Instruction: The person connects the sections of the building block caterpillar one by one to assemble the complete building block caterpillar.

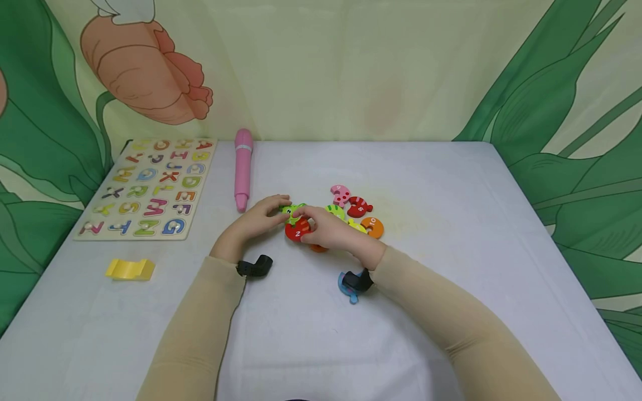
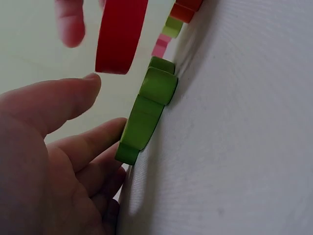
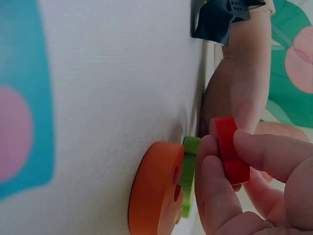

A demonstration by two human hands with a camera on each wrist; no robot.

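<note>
My right hand pinches a red puzzle piece marked 2 between thumb and fingers. In the right wrist view this red piece is held above the cloth. A green caterpillar-head piece with a cartoon eye lies just beyond it. My left hand rests at the green piece's left side. In the left wrist view its extended fingertips meet the green piece, with the thumb apart from it near the red piece. An orange piece lies beside the green one, largely covered by my right hand in the head view.
Right of my hands lie pink, red-striped, green-striped, yellow and orange pieces. A blue piece sits under my right wrist camera. Leftward are a letter board, a pink pen-shaped object and a yellow block.
</note>
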